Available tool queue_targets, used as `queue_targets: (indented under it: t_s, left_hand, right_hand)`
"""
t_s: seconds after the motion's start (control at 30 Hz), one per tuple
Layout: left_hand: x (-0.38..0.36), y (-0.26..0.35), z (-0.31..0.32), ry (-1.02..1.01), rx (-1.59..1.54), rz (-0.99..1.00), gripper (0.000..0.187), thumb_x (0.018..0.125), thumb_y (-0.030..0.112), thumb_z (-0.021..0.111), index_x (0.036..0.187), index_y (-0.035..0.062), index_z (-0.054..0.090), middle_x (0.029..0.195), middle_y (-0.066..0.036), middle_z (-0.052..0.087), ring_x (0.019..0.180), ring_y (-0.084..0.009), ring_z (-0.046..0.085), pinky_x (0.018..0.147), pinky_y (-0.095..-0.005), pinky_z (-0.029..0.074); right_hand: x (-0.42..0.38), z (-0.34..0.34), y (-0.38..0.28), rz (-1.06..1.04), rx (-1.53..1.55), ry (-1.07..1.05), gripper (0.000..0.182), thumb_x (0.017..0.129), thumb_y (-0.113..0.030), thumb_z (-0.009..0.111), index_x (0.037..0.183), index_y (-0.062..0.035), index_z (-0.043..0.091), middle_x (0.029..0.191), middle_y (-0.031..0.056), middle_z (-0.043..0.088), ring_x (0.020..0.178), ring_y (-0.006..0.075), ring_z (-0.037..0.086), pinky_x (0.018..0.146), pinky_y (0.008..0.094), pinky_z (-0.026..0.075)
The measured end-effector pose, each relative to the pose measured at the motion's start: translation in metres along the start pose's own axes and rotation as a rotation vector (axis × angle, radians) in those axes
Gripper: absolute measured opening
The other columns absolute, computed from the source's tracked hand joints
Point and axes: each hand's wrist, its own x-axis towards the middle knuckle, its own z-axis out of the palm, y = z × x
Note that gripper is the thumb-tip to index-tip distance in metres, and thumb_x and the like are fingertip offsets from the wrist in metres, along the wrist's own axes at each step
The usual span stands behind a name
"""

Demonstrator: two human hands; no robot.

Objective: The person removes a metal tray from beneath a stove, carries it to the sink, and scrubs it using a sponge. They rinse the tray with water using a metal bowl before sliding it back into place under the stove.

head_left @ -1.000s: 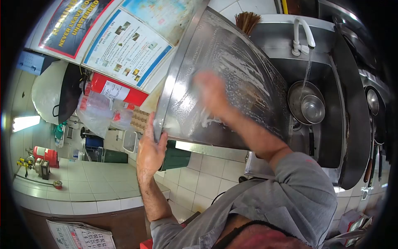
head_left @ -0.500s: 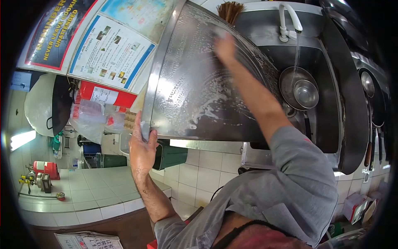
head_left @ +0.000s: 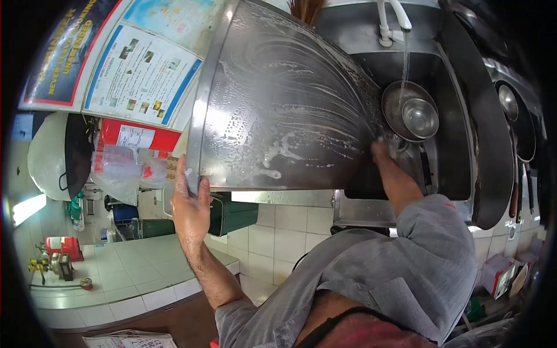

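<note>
A large metal tray [head_left: 278, 116], wet and streaked with suds, is propped on a slant at the sink's left side. Gripping its lower left corner, my left hand [head_left: 191, 211] has its fingers on the rim and its thumb in front. My right hand [head_left: 383, 155] is by the tray's right edge, over the sink basin [head_left: 447, 156]; its fingers are blurred and partly hidden, and I cannot make out anything in them. Just beyond it, a pan [head_left: 394, 107] holding a small metal bowl [head_left: 420, 118] sits in the basin under running water.
A white faucet [head_left: 397, 20] pours water at the back of the sink. A straw brush [head_left: 306, 10] stands behind the tray. Pans and ladles [head_left: 509, 103] hang at right. A green bin [head_left: 232, 214] is below the tray; a tiled counter [head_left: 122, 264] lies at left.
My right hand has swept from the tray's upper part down and right to its edge by the basin, leaving curved streaks in the suds. My left hand keeps its hold on the corner.
</note>
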Motion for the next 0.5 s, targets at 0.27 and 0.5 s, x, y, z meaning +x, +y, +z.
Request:
queue_targets:
  t_s: [0.27, 0.5]
  left_hand:
    - [0.002, -0.001, -0.005, 0.010, -0.003, -0.029, 0.053, 0.082, 0.004, 0.056, 0.131, 0.0050, 0.037, 0.087, -0.018, 0.062, 0.064, -0.0193, 0.058, 0.063, -0.0310, 0.048]
    - [0.007, -0.021, -0.005, -0.001, 0.090, 0.079, 0.053, 0.081, 0.007, 0.057, 0.130, 0.0011, 0.037, 0.115, -0.027, 0.052, 0.108, -0.0382, 0.050, 0.089, -0.0388, 0.041]
  right_hand:
    - [-0.198, 0.007, -0.431, -1.454, 0.479, 0.149, 0.040, 0.081, -0.020, 0.058, 0.117, -0.0037, 0.052, 0.115, 0.0180, 0.053, 0.108, 0.0332, 0.049, 0.092, 0.0372, 0.038]
    - [-0.288, 0.005, -0.413, -1.453, 0.284, 0.133, 0.031, 0.071, 0.004, 0.047, 0.100, 0.0029, 0.058, 0.112, 0.0208, 0.052, 0.103, 0.0362, 0.049, 0.089, 0.0416, 0.040]
